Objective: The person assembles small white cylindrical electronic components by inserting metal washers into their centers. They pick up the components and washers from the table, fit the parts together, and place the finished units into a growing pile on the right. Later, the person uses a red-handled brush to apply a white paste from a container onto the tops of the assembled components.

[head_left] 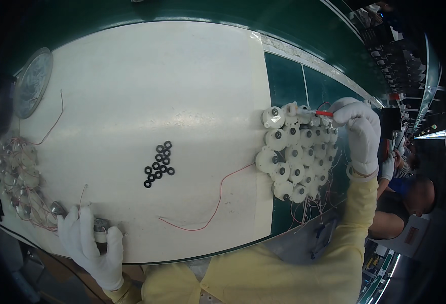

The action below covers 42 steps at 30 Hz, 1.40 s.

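Note:
My left hand, in a white glove, is at the near left edge of the table. Between its thumb and fingers sits a small grey-and-white motor. My right hand, gloved too, reaches over the right side and grips a thin red-handled tool. The pale end of that tool points left, over the far row of a cluster of round white motor units. These units stand packed together, many with a small dark gear on top. Whether the tool's tip touches one, I cannot tell.
Several small black gears lie mid-table. A pile of motors with red wires is at the left, below a round clear lid or dish. One red wire trails left from the cluster. Another person is at the far right.

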Each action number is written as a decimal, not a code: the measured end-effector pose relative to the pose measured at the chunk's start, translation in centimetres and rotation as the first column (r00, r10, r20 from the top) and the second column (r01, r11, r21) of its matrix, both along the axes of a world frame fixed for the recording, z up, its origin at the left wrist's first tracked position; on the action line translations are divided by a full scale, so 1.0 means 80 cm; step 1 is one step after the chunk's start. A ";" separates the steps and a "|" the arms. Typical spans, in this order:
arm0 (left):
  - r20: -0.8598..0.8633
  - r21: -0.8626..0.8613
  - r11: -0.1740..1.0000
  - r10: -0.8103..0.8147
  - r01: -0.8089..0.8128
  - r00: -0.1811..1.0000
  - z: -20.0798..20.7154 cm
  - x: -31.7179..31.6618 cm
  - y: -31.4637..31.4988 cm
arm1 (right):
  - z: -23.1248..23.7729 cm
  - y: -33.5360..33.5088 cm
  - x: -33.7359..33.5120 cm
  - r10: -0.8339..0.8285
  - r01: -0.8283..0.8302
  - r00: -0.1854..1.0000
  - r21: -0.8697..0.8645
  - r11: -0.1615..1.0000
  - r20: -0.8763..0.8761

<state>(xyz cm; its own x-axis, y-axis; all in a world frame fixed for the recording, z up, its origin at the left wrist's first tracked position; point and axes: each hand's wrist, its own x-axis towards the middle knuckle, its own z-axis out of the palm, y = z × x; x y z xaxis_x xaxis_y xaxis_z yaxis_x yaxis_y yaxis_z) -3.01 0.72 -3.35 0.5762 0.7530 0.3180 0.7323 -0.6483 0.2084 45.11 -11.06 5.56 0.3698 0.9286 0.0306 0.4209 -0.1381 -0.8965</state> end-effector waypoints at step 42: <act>0.026 -0.047 0.999 0.001 0.000 1.000 -0.001 -0.005 -0.004 | -0.003 -0.009 -0.021 -0.042 0.046 0.994 0.032 0.998 -0.100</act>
